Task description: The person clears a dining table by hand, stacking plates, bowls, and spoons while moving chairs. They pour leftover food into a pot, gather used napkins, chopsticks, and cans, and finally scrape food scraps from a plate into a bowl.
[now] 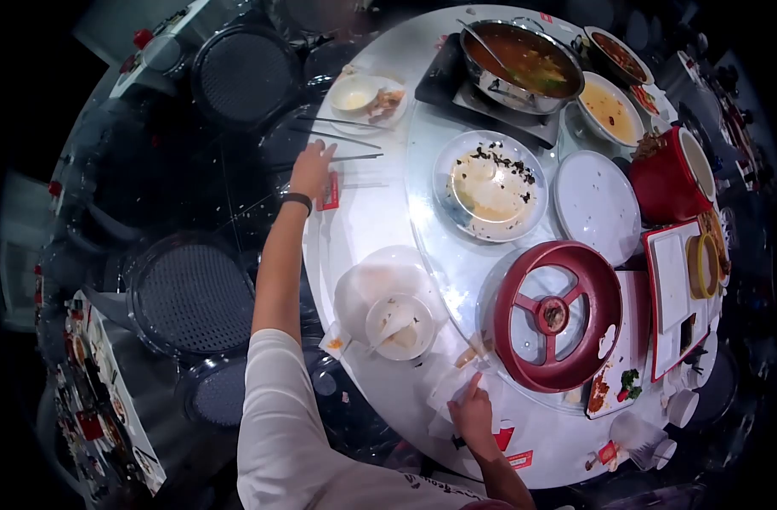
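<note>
My left hand (312, 168), a dark band on its wrist, reaches to the far left edge of the round table. Its fingers are closed around a dark chopstick (359, 157) that shows on both sides of the hand. More chopsticks (342, 138) lie just beyond, beside a plate (394, 115) with a small bowl (352, 93) and food scraps. A red packet (329, 194) is by my left wrist. My right hand (472, 414) hovers over or rests on the near table edge, index finger stretched out, beside crumpled tissue (444, 389). I see nothing held in it.
A glass turntable (439, 255) carries a hotpot (524, 100), a plate with dark scraps (490, 191), a white plate (597, 208), a red ring-shaped stand (512, 336) and a red bucket (660, 187). A used bowl (401, 336) stands between my arms. Chairs (189, 293) line the left.
</note>
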